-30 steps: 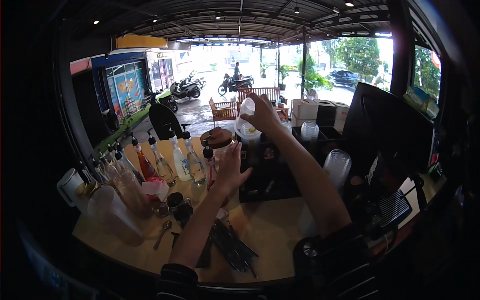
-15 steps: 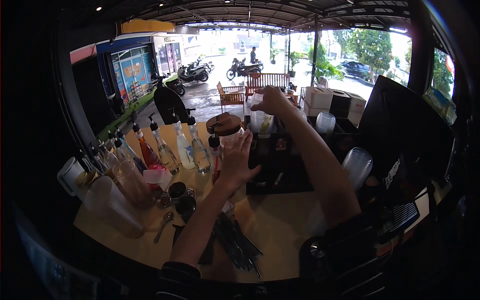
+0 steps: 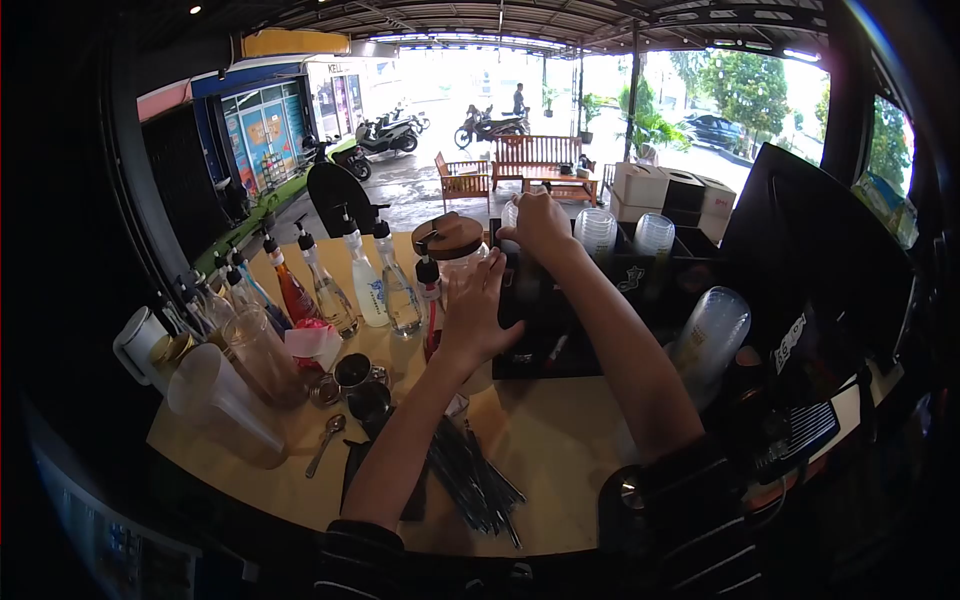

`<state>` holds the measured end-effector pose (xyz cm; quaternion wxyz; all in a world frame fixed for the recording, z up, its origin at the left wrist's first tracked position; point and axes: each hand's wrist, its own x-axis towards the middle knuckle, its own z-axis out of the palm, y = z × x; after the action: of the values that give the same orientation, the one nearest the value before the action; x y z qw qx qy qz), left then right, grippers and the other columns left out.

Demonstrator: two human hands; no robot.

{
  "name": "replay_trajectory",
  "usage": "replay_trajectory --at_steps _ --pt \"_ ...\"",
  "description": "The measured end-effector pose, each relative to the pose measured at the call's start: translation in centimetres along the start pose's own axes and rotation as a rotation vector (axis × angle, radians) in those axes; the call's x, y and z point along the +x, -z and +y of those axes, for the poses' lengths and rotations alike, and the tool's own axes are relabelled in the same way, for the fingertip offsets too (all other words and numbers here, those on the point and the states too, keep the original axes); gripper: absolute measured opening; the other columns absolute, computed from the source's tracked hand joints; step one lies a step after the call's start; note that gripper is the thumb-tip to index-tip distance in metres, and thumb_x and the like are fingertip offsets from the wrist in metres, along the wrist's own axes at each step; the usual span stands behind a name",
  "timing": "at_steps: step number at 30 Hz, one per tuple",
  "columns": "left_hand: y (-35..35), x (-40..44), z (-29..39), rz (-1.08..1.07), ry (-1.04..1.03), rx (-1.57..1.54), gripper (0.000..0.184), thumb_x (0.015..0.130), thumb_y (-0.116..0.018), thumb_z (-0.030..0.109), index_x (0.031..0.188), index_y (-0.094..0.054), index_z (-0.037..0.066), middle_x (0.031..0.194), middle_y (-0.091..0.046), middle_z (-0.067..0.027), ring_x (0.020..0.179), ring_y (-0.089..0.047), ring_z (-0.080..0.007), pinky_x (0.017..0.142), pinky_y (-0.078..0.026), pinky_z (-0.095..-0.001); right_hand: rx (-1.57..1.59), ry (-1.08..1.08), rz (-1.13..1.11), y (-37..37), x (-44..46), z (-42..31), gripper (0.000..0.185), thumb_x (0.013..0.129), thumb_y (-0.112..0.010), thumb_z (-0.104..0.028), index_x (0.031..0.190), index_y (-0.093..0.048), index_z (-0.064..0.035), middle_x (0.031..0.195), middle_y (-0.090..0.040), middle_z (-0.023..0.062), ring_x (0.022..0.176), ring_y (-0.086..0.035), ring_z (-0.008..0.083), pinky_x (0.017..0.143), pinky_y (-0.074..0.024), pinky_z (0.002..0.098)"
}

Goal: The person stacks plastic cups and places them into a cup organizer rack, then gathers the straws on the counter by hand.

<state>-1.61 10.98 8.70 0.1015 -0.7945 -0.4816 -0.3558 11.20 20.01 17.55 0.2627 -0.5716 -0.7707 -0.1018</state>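
My right hand (image 3: 540, 225) is closed over the top of a clear plastic cup stack (image 3: 510, 214) at the left end of a black cup holder (image 3: 640, 275). Most of that stack is hidden behind the holder's front and my fingers. My left hand (image 3: 478, 318) is open, its fingers spread and pointing up by the holder's left side. Just behind it stand a glass jar with a round wooden lid (image 3: 448, 236) and a pump bottle of red liquid (image 3: 430, 285). Two more clear cup stacks (image 3: 596, 232) (image 3: 655, 235) stand in the holder.
Several syrup pump bottles (image 3: 328, 300) line the left side. Clear pitchers (image 3: 225, 405), a metal jigger (image 3: 353, 370), a spoon (image 3: 325, 445) and wrapped black straws (image 3: 475, 480) lie nearer. At right are tilted cups (image 3: 712, 335) and a dark monitor (image 3: 810, 250).
My right hand has lowered the cup stack into the left end of the holder, behind its front wall. My left hand has stayed almost in place. The view has shifted slightly.
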Motion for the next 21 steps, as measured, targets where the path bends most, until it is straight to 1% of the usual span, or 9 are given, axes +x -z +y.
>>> replay_trajectory --at_steps 6,8,10,11,13,15,17,20,21 --pt "0.0 -0.2 0.0 -0.004 -0.008 -0.002 0.096 0.061 -0.072 0.039 0.138 -0.024 0.006 0.140 -0.031 -0.0111 0.129 -0.031 -0.0279 0.106 -0.017 -0.0549 0.046 -0.018 0.040 -0.5 -1.6 -0.2 0.066 0.074 -0.068 -0.040 0.126 -0.047 -0.0048 0.128 -0.041 0.0236 0.106 -0.054 0.0363 0.085 -0.0478 0.0407" --pt "0.1 -0.1 -0.2 -0.024 -0.040 0.000 0.094 0.063 -0.070 0.038 0.138 -0.024 0.005 0.142 -0.027 -0.0135 0.128 -0.032 -0.0317 0.106 -0.017 -0.0541 0.100 -0.016 0.091 -1.0 -2.2 0.0 0.063 0.077 -0.066 -0.037 0.126 -0.044 -0.0029 0.132 -0.038 0.0234 0.109 -0.052 0.0369 0.086 -0.0470 0.0418" --pt "0.5 -0.3 0.0 -0.018 -0.040 0.011 0.092 0.065 -0.069 0.037 0.137 -0.024 0.004 0.142 -0.026 -0.0142 0.128 -0.031 -0.0332 0.105 -0.018 -0.0544 0.215 0.016 0.260 0.0 -3.5 -0.7 0.062 0.084 -0.058 -0.038 0.131 -0.039 -0.0026 0.135 -0.033 0.0231 0.121 -0.040 0.0397 0.096 -0.0386 0.0460" --pt "0.5 -0.4 0.4 -0.012 -0.031 0.022 0.089 0.067 -0.068 0.037 0.137 -0.024 0.004 0.142 -0.026 -0.0149 0.129 -0.030 -0.0346 0.105 -0.018 -0.0547 0.255 0.045 0.278 1.1 -4.9 -1.0 0.057 0.086 -0.056 -0.033 0.128 -0.040 0.0014 0.135 -0.034 0.0226 0.121 -0.038 0.0411 0.096 -0.0373 0.0458" --pt "0.7 -1.6 2.4 0.021 -0.065 -0.022 0.081 0.073 -0.066 0.034 0.135 -0.026 0.002 0.141 -0.025 -0.0181 0.129 -0.028 -0.0364 0.104 -0.023 -0.0505 0.370 0.240 0.539 2.6 -7.6 -1.2 0.040 0.084 -0.058 -0.026 0.112 -0.052 0.0021 0.124 -0.046 0.0210 0.111 -0.047 0.0397 0.090 -0.0410 0.0443" --pt "0.1 -3.3 4.4 0.117 -0.151 -0.497 0.074 0.076 -0.064 0.030 0.133 -0.028 0.001 0.138 -0.029 -0.0206 0.127 -0.031 -0.0354 0.103 -0.027 -0.0444 0.575 0.213 0.386 5.2 -12.5 -1.1 0.019 0.080 -0.060 -0.013 0.090 -0.056 0.0017 0.105 -0.054 0.0180 0.097 -0.054 0.0355 0.082 -0.0441 0.0403" --pt "-1.0 -4.9 6.6 0.052 -0.156 -0.636 0.073 0.075 -0.066 0.031 0.130 -0.030 0.000 0.135 -0.032 -0.0213 0.126 -0.034 -0.0338 0.102 -0.030 -0.0391 0.655 0.245 0.507 7.0 -17.8 -1.3 0.009 0.075 -0.062 -0.004 0.077 -0.055 0.0001 0.092 -0.056 0.0133 0.087 -0.057 0.0301 0.075 -0.0452 0.0366" --pt "-3.4 -6.0 10.8 -0.102 -0.155 -0.913 0.085 0.070 -0.072 0.036 0.133 -0.027 -0.001 0.134 -0.035 -0.0209 0.125 -0.036 -0.0323 0.103 -0.030 -0.0389 0.556 0.227 0.620 8.5 -24.3 0.6 0.016 0.071 -0.064 0.000 0.083 -0.055 -0.0018 0.098 -0.054 0.0124 0.091 -0.055 0.0267 0.075 -0.0438 0.0336" --pt "-4.5 -6.0 12.1 -0.106 -0.150 -0.963 0.092 0.066 -0.076 0.035 0.134 -0.026 -0.001 0.135 -0.035 -0.0209 0.126 -0.035 -0.0316 0.104 -0.029 -0.0384 0.510 0.114 0.691 9.1 -25.9 1.4 0.023 0.070 -0.066 -0.002 0.089 -0.054 -0.0024 0.101 -0.052 0.0127 0.094 -0.054 0.0270 0.077 -0.0434 0.0342"
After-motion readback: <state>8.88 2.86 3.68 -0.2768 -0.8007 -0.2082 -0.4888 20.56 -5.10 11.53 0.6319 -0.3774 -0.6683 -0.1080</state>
